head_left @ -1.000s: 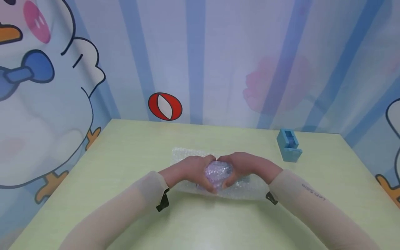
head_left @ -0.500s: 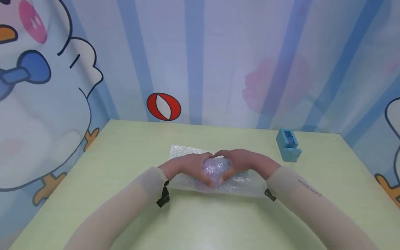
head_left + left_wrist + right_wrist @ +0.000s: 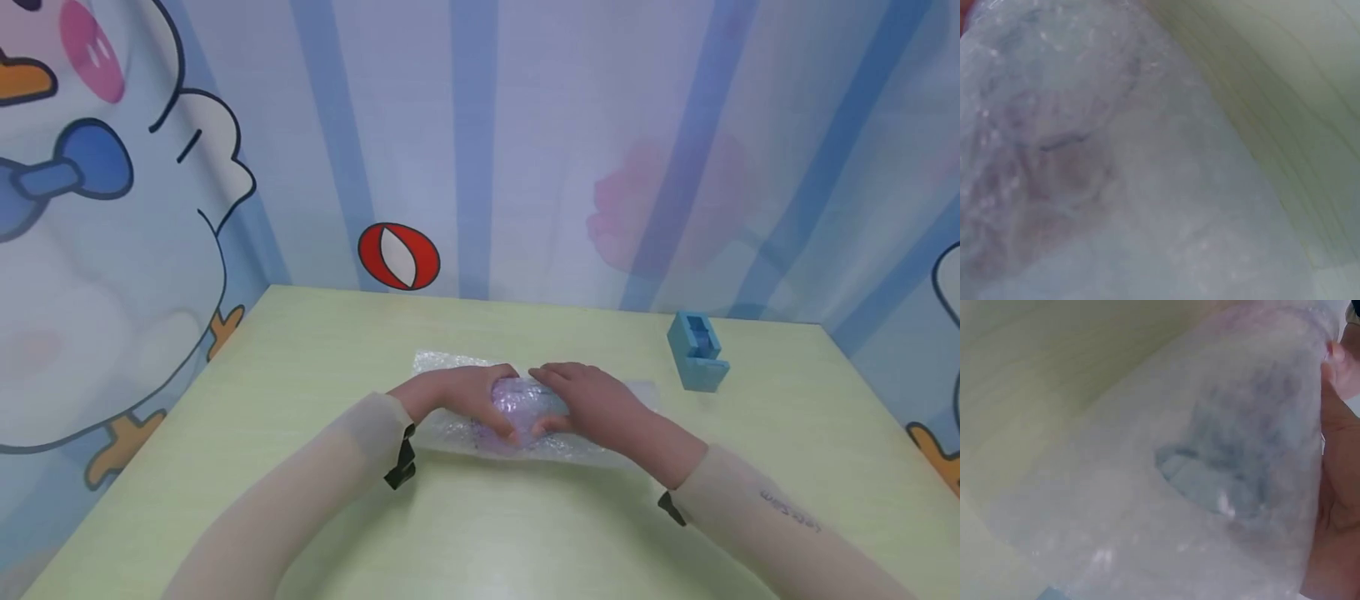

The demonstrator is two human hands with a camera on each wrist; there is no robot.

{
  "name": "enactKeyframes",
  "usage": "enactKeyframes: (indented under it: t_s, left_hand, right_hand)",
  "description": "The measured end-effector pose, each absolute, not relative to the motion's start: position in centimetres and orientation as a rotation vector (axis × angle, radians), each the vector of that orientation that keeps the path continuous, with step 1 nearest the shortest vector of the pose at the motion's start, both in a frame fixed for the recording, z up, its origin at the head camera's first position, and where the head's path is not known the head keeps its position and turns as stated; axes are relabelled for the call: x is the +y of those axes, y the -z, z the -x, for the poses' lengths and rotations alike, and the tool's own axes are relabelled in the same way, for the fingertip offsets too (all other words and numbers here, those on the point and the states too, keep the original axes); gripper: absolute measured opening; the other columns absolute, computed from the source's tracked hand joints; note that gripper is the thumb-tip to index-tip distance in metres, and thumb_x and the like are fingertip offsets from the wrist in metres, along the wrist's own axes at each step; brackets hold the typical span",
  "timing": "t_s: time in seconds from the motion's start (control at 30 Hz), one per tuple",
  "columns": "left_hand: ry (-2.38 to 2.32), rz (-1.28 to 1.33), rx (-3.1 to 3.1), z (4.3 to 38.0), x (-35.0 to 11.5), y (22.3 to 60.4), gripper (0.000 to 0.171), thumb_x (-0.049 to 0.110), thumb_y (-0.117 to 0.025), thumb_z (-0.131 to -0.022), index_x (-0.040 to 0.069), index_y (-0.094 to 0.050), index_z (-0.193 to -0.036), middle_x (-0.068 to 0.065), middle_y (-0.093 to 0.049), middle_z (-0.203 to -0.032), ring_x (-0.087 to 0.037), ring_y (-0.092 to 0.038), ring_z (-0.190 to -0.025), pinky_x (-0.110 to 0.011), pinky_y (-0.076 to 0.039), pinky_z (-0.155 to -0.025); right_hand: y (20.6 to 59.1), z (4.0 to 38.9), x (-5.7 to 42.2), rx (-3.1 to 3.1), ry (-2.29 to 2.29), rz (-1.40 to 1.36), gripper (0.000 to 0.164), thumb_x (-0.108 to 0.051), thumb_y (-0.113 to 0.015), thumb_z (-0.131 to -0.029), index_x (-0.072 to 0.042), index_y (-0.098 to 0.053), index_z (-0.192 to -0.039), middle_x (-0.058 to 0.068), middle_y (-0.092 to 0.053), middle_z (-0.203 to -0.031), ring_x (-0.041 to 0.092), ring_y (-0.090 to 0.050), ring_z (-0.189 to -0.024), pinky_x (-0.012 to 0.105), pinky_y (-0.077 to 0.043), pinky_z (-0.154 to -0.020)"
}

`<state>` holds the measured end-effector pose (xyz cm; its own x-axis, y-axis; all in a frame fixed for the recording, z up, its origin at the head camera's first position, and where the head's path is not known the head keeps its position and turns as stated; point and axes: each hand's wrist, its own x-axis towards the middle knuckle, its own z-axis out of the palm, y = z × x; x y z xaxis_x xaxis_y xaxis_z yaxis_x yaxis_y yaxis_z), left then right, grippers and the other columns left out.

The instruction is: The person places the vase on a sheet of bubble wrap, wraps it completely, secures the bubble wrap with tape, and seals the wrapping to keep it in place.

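A bundle in clear bubble wrap lies on the table, its flat ends reaching out to both sides. Through the plastic shows something purplish and blue; its kind is blurred by the wrap. My left hand grips the bundle's left side, thumb at the near side and fingers over the far side. The right hand holds the other side, its fingers lying along the top and its thumb on the near face. In the right wrist view, a teal rounded shape shows through the wrap, with part of a hand at the right edge.
A blue tape dispenser stands on the pale yellow table, to the right behind the bundle. Behind the table hangs a striped cartoon backdrop.
My right hand has turned, its wrist shifting right and nearer, and its fingers have straightened and drawn away from the left fingertips. The left hand keeps its grip on the bubble-wrapped bundle.
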<state>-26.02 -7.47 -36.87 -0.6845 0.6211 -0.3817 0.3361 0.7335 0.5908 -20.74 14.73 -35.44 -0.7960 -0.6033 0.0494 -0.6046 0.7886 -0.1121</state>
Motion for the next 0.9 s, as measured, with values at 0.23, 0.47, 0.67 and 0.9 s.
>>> enactKeyframes:
  t_s: [0.23, 0.47, 0.67, 0.9]
  left_hand:
    - [-0.591, -0.714, 2.355, 26.3, -7.2, 36.6, 0.089, 0.047, -0.079, -0.082, 0.013, -0.037, -0.152, -0.008, -0.055, -0.142, -0.025, -0.055, -0.126, -0.048, -0.049, -0.110]
    - [-0.563, -0.708, 2.332, 26.8, -7.0, 36.0, 0.091, 0.048, -0.078, -0.082, 0.012, -0.035, -0.154, -0.009, -0.053, -0.145, -0.025, -0.053, -0.129, -0.049, -0.046, -0.113]
    - [-0.542, -0.685, 2.323, 27.0, -7.0, 36.0, 0.091, 0.048, -0.078, -0.084, 0.009, -0.033, -0.154, -0.011, -0.052, -0.144, -0.025, -0.053, -0.126, -0.048, -0.046, -0.112]
    - [-0.571, -0.647, 2.317, 27.2, -7.1, 36.2, 0.089, 0.048, -0.076, -0.085, 0.008, -0.033, -0.151, -0.013, -0.050, -0.144, -0.027, -0.052, -0.128, -0.050, -0.045, -0.114]
  right_hand:
    - [35.9, 20.0, 14.4, -2.958, -0.093, -0.999, 0.093, -0.056, -0.083, -0.078, 0.001, -0.052, -0.144, 0.020, -0.064, -0.139, 0.038, -0.064, -0.125, 0.053, -0.052, -0.107]
    - [36.4, 20.5, 13.7, -2.947, 0.088, -0.970, 0.104, -0.060, -0.089, -0.067, 0.000, -0.051, -0.143, 0.017, -0.065, -0.136, 0.035, -0.063, -0.121, 0.051, -0.054, -0.099]
    - [37.0, 21.0, 13.2, -2.922, 0.123, -0.968, 0.096, -0.055, -0.090, -0.069, -0.002, -0.052, -0.139, 0.014, -0.066, -0.130, 0.032, -0.064, -0.114, 0.048, -0.055, -0.094]
    - [36.9, 21.7, 13.2, -2.960, 0.094, -0.983, 0.094, -0.052, -0.089, -0.072, -0.001, -0.051, -0.141, 0.015, -0.068, -0.130, 0.032, -0.067, -0.117, 0.051, -0.053, -0.102]
